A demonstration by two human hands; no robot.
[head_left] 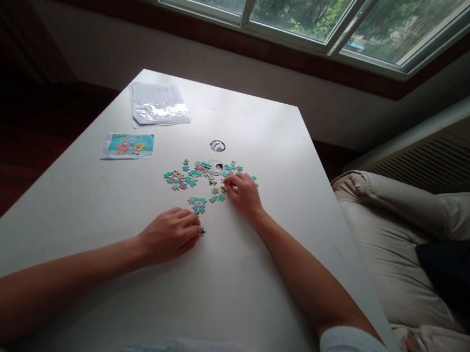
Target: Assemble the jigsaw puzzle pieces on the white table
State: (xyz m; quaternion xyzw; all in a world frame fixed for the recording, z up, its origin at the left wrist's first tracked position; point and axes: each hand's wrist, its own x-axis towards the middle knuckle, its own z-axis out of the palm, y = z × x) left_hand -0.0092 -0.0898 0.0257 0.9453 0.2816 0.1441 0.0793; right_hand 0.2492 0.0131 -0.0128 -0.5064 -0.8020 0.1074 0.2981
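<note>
Resting half-curled at frame centre, the right hand [243, 193] could scatter jigsaw pieces [192, 182] by brushing them; the left hand [171, 231] is likewise curled, both grips unclear.

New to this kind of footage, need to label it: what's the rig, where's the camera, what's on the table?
No machine here: two bare human hands do the work. The single picture comes from a camera worn on that person's head, looking forward and down. On the white table lie loose jigsaw pieces, a small joined section, a cartoon picture sheet and a clear plastic sleeve. The left hand has a piece at its fingertips; the right hand is among the loose pieces, its grip unclear.
</note>
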